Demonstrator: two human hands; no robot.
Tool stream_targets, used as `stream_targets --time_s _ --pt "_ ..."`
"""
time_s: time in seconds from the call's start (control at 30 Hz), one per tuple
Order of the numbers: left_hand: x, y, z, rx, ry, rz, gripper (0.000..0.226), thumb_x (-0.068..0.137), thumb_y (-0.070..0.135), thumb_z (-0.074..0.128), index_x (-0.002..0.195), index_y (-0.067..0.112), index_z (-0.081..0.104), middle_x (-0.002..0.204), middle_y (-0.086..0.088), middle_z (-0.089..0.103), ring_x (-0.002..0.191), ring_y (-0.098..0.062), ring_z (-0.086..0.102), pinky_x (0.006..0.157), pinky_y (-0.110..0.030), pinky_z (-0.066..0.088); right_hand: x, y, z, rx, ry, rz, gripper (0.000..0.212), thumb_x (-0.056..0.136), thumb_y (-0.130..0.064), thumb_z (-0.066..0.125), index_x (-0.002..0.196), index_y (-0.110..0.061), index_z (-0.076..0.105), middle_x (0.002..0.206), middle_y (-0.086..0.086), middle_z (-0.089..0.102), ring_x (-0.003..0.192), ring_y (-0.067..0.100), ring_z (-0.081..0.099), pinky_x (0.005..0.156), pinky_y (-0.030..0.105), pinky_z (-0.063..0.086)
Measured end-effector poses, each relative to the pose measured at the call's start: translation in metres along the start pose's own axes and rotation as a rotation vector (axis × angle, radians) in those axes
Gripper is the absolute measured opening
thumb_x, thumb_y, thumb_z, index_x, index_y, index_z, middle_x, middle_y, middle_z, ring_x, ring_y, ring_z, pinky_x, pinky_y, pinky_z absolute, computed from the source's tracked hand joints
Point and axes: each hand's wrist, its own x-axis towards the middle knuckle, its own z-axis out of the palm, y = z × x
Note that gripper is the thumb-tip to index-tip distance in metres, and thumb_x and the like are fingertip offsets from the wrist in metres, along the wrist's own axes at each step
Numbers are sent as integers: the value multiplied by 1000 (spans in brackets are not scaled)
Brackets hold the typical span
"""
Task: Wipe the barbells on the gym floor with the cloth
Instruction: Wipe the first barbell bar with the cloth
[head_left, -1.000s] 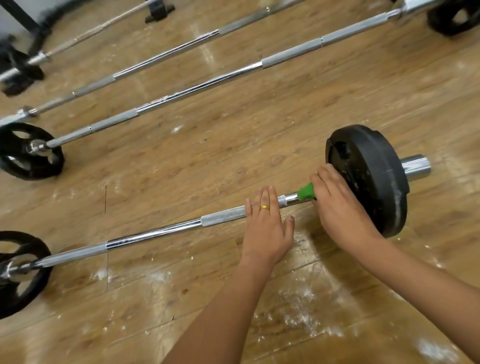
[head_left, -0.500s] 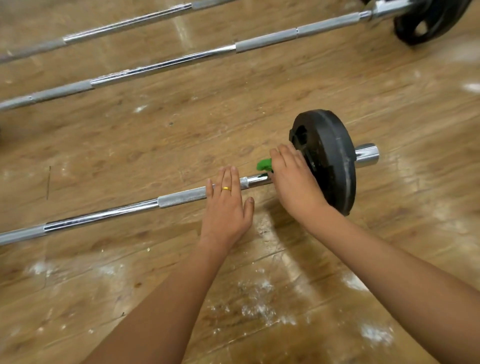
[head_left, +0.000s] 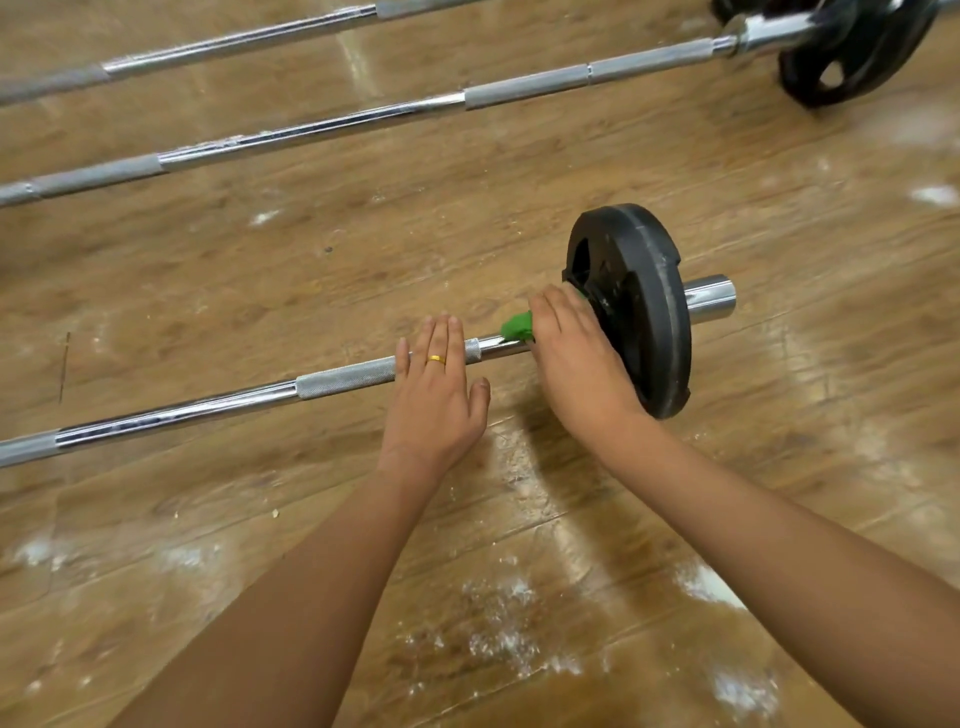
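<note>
The nearest barbell (head_left: 218, 404) lies across the wooden floor, its black weight plate (head_left: 647, 306) at the right end with a chrome sleeve end (head_left: 710, 300) sticking out. My left hand (head_left: 436, 395) rests flat on the knurled part of the bar, fingers straight. My right hand (head_left: 576, 358) holds a green cloth (head_left: 517, 325) against the bar right beside the plate's inner face; most of the cloth is hidden under the hand.
Two more barbells lie parallel farther away: a second bar (head_left: 363, 119) with a black plate (head_left: 857, 52) at top right, and a third bar (head_left: 234, 47) at the top. White dust patches (head_left: 498, 639) mark the wooden floor (head_left: 260, 270) near me.
The view shifted right along the bar, so the left plates left the frame. My hands keep the same places on the bar, the right one pressed slightly closer to the plate.
</note>
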Motion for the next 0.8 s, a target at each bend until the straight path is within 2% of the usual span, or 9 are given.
stream_targets --time_s 0.07,0.13,0.2,0.27,0.4,0.6,0.8 --pt "5 0 -3 -5 1 -5 74 97 43 26 158 2 19 165 -14 23 155 -26 11 125 -43 -3 -8 1 -1 -2 33 -8 55 98 0 55 149 -1 36 157 20 36 150 33 26 123 37 17" --pt "10 0 -5 9 -10 -7 73 97 43 27 158 2 21 164 -13 25 155 -26 12 125 -44 -1 3 3 -3 7 20 -12 49 97 -1 56 144 0 42 152 20 42 146 33 33 121 35 18" --pt "15 -2 -7 20 -19 0 74 97 44 27 158 2 21 164 -13 26 155 -26 12 126 -43 0 27 3 -3 20 -11 3 36 96 -1 58 131 -2 50 138 18 53 137 32 44 118 36 28" --pt "21 -5 -9 32 -32 12 75 97 45 26 158 2 19 165 -13 24 155 -26 11 125 -42 -1 42 -2 -3 21 -23 24 32 94 0 58 126 -4 52 132 16 54 133 32 45 117 38 32" --pt "32 -11 -11 31 -43 9 70 102 42 26 159 3 18 166 -13 21 156 -26 7 126 -41 -1 25 -6 3 -48 25 12 53 91 7 52 143 2 41 150 22 40 146 36 31 123 44 24" --pt "44 -12 -14 -2 -57 2 64 106 35 32 160 4 15 167 -11 16 156 -25 2 125 -40 -2 55 -7 0 -17 -2 33 45 90 8 49 133 -2 48 142 18 48 140 31 38 122 40 24" --pt "49 -15 -15 11 -65 4 64 105 35 33 159 2 18 164 -14 25 155 -27 11 126 -41 4 28 -4 -4 -8 10 14 65 94 12 47 154 -2 26 163 18 21 154 29 10 126 39 13"
